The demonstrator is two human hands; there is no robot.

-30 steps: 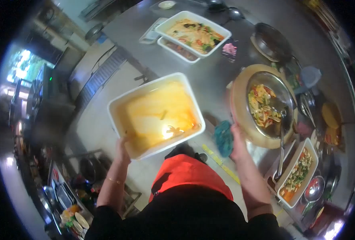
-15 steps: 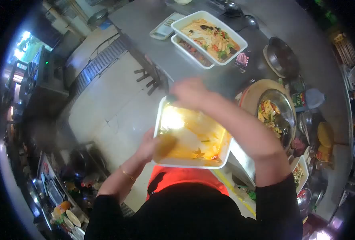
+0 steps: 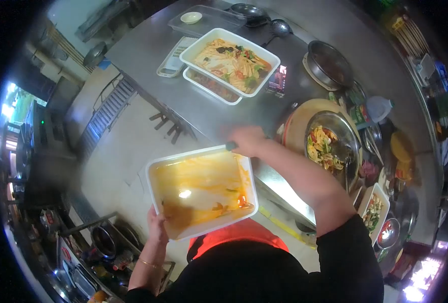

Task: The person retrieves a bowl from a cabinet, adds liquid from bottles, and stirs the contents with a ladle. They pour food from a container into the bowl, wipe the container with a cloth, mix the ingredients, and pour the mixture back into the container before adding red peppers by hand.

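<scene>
A white rectangular tray (image 3: pixel 211 223) is held up in front of my body, its inside showing. Orange oil coats the bottom, with a few food scraps at the right end. My left hand (image 3: pixel 156 227) is closed on its lower left rim. At the upper right corner, my right hand (image 3: pixel 249 141) is closed on the rim; a small dark thing shows at its fingertips, too blurred to name. Beyond my hands, a food-filled white tray (image 3: pixel 273 71) overlaps a second white tray (image 3: pixel 232 102) on the steel table (image 3: pixel 183 98).
A steel bowl of mixed food (image 3: pixel 330 146) rests on a round wooden board (image 3: pixel 297 118) at right. Behind it are a dark pan (image 3: pixel 330 64) and a bottle (image 3: pixel 378 109). A grater (image 3: pixel 172 61) and a skimmer (image 3: pixel 279 29) lie farther back. Another food tray (image 3: pixel 373 209) stands at lower right.
The oily tray has moved left and slightly down, and has turned so more of its inside shows. My left hand went down and left with it; my right hand is slightly lower and farther right.
</scene>
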